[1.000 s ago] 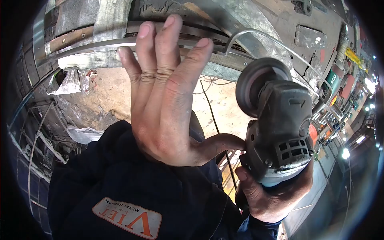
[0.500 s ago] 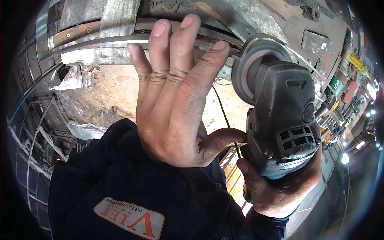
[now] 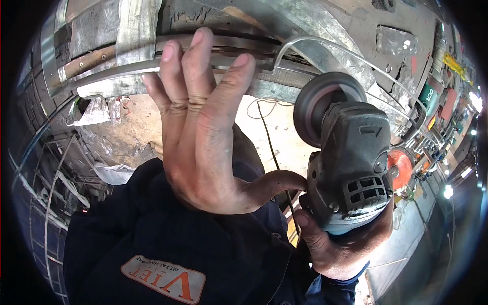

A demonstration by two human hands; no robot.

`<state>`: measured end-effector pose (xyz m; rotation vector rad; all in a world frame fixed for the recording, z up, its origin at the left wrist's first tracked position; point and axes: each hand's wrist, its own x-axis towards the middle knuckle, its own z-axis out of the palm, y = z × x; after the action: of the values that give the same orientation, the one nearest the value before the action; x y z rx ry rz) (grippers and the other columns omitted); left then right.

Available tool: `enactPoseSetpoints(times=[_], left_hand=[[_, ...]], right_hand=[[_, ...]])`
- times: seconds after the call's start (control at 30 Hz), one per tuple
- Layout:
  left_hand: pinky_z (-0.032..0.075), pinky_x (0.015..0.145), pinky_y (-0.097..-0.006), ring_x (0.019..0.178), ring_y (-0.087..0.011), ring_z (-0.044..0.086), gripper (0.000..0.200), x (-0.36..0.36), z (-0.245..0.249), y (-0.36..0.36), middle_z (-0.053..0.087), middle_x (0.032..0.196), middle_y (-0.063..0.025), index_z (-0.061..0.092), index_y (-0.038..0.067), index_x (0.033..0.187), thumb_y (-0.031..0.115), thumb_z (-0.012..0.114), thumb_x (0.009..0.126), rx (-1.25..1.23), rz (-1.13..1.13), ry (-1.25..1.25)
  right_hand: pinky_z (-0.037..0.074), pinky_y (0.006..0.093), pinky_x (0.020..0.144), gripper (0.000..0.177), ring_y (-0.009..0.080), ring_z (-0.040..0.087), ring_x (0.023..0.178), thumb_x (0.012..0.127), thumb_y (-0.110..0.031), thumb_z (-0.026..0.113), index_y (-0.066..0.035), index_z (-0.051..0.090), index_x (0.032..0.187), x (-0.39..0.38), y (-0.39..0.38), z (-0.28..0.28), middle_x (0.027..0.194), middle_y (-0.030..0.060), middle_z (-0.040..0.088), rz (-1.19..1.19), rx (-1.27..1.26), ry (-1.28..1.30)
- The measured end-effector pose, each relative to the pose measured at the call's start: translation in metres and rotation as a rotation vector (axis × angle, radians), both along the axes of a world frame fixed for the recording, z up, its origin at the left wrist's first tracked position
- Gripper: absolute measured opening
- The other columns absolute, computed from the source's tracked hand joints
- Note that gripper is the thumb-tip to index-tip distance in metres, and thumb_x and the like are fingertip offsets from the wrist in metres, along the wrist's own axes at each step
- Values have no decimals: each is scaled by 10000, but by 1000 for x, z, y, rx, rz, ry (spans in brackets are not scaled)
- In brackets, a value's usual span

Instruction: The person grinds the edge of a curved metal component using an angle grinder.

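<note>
My right hand (image 3: 345,249) is wrapped round the body of a dark angle grinder (image 3: 353,152). The grinder's round wheel (image 3: 317,104) looks blurred, just short of the bench edge and apart from the bent end of a thin metal rod (image 3: 300,39). My left hand (image 3: 201,137) is open, back up, with its fingers stretched and spread over a curved metal strip (image 3: 117,68) along the bench edge. Its thumb reaches across to the grinder's side, with the tip right at the housing.
A metal-topped bench (image 3: 208,18) with strips and scraps lies ahead. An orange disc (image 3: 400,168), a green DCA tool (image 3: 429,99) and assorted tools are on the right. A dark cord (image 3: 269,134) hangs below the bench edge; wire framework (image 3: 48,198) stands at left.
The grinder and its wheel have drawn back from the rod's bent end, slightly left and down. My left hand has shifted left along the strip. The orange disc has come into view.
</note>
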<state>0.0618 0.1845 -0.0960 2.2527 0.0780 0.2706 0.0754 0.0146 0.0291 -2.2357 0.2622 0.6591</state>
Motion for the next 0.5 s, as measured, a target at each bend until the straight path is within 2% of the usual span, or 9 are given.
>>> enactPoseSetpoints(times=[0.13,0.2,0.3,0.4,0.47,0.5], left_hand=[[181,1083,-679,1302,-548,405,1282,0,4,2,463,1310,-406,409,-184,1330,753,776,536,17,-24,31],[178,1086,-677,1308,-549,399,1299,-1,6,4,451,1320,-411,398,-182,1343,754,780,526,21,-42,46],[159,1086,-689,1324,-567,363,1297,2,11,7,420,1351,-425,386,-174,1358,747,785,536,23,-83,58],[158,1103,-669,1354,-566,325,1248,-1,13,7,384,1385,-434,391,-146,1375,734,776,579,25,-80,55],[168,1122,-635,1388,-538,300,1192,-4,17,8,366,1422,-412,397,-119,1388,723,758,625,85,-109,92],[182,1140,-597,1413,-499,296,1132,-4,21,8,379,1444,-368,391,-97,1405,701,735,680,128,-100,96]], right_hand=[[531,406,921,998,297,625,1099,683,-200,911,110,282,1393,-5,0,3,1236,246,556,-135,2,46],[547,350,849,1011,279,689,974,679,-207,884,148,287,1414,-11,-8,2,1112,251,652,-28,-63,-65],[547,342,844,1012,271,689,966,685,-240,891,149,298,1406,-21,-19,12,1105,238,652,-58,-94,-39],[547,337,838,1016,266,687,956,673,-277,906,147,323,1388,-36,-31,26,1090,222,651,-146,-106,-40],[550,336,824,982,248,683,938,676,-252,912,146,342,1370,-45,-43,37,1075,202,649,-136,-100,-46],[550,334,819,961,248,683,936,680,-227,910,143,348,1366,-52,-47,41,1069,198,648,-164,-83,-67]])
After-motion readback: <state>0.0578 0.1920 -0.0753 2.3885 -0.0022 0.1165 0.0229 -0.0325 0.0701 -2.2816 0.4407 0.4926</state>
